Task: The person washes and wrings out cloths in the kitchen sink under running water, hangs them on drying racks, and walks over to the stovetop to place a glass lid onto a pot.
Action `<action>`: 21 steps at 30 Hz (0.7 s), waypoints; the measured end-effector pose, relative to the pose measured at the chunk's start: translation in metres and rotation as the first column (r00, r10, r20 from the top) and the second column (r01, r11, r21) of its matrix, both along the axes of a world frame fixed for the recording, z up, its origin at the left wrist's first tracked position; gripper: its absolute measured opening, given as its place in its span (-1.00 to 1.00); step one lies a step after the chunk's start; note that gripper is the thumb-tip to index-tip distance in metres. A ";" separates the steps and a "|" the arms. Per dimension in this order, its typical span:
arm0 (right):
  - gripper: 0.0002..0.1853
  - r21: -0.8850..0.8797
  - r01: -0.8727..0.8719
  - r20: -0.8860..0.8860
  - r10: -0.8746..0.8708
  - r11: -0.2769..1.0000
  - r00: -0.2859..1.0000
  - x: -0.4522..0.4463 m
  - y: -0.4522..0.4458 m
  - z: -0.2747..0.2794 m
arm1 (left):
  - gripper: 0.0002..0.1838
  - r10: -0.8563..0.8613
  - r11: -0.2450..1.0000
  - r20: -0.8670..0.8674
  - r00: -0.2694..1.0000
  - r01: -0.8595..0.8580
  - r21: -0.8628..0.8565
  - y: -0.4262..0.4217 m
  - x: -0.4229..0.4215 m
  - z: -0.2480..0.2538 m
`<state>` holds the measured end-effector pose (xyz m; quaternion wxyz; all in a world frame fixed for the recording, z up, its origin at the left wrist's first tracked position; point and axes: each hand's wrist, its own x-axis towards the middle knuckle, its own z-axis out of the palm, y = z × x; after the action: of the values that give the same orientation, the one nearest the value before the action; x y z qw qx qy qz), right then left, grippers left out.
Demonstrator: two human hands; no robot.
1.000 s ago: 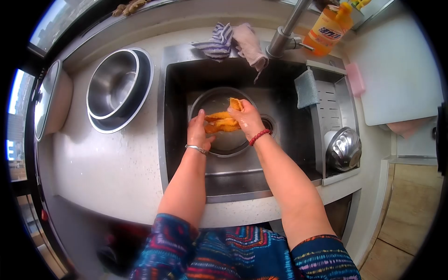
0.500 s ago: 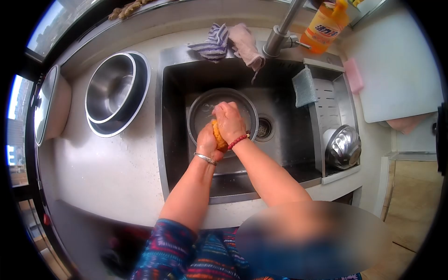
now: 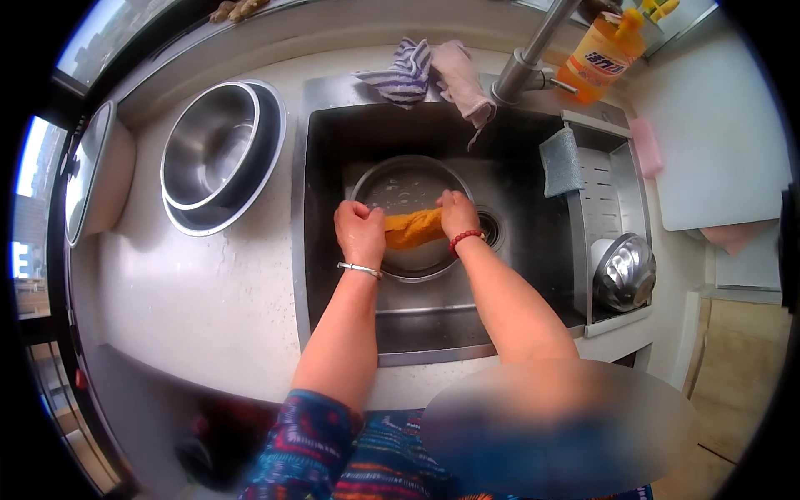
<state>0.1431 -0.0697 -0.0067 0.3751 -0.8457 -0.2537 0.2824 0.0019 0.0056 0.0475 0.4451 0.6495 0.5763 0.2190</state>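
Observation:
An orange-yellow cloth [image 3: 414, 229] stretches between my two hands, above a round metal basin [image 3: 408, 163] in the sink. My left hand [image 3: 361, 231] is closed on the cloth's left end. Its right end is gripped by my right hand [image 3: 460, 217], which wears a red bead bracelet at the wrist. Water with a few bubbles shows in the basin, whose near part lies partly behind the cloth and hands.
Nested steel bowls [image 3: 212, 146] stand on the left counter. A striped cloth [image 3: 402, 73] and a pinkish cloth [image 3: 460, 82] hang over the sink's back edge beside the faucet [image 3: 518, 75]. An orange soap bottle [image 3: 602, 58] stands behind; a rack [image 3: 596, 212] lines the right side.
My hands were pressed together around the bunched cloth. Now they have moved apart sideways, and the cloth is spread out between them. The whole view has shifted slightly.

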 end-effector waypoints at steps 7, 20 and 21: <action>-0.63 -0.300 -0.503 0.154 0.561 0.811 0.813 -0.041 0.000 -0.059 | -0.71 0.248 0.968 0.250 0.936 -0.234 -0.088 0.004 0.003 -0.017; -0.81 0.144 -0.431 0.237 0.392 0.891 0.889 -0.117 -0.001 0.115 | -0.69 0.299 0.701 0.703 0.645 0.352 -0.620 -0.007 -0.022 -0.100; -0.81 0.117 -0.351 0.286 0.307 0.929 0.908 -0.111 0.004 0.096 | -0.71 0.095 0.795 0.718 0.690 0.381 -0.472 0.002 -0.025 -0.162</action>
<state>0.0324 -0.0653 0.0889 0.3540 -0.7864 -0.4630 0.2049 -0.0236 0.0079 -0.1145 0.8262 0.3878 0.3414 0.2246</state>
